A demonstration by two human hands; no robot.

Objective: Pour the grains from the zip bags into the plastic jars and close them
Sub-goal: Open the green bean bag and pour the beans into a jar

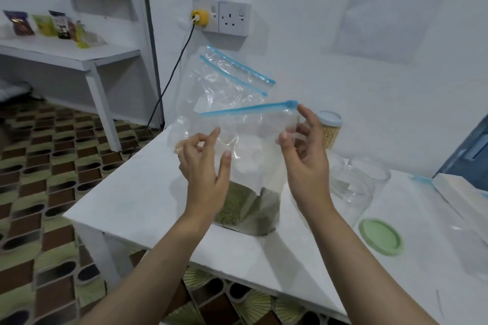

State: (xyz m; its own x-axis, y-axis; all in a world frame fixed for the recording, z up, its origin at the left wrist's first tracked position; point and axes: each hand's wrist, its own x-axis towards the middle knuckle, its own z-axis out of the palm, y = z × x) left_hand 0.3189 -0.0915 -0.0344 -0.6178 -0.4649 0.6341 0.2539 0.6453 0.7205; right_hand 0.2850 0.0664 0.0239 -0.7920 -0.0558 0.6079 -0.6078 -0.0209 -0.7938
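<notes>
A clear zip bag [253, 140] with a blue zipper stands upright on the white table [137, 192], green grains [237, 206] filling its bottom. My left hand [206, 169] hovers at the bag's left side with fingers spread, thumb against the film. My right hand [303, 158] is at the bag's right edge just under the zipper slider, fingers apart, not clamped. Two more zip bags [232, 76] stand behind it. Empty clear plastic jars [351, 187] sit to the right, with a green lid [380, 236] lying flat nearby.
A closed jar of pale grains [328, 129] with a light blue lid stands by the wall. A white box [462, 192] lies at the far right. The table's corner [68, 215] is on the left, above patterned floor. A black cable [171, 76] hangs from the wall socket.
</notes>
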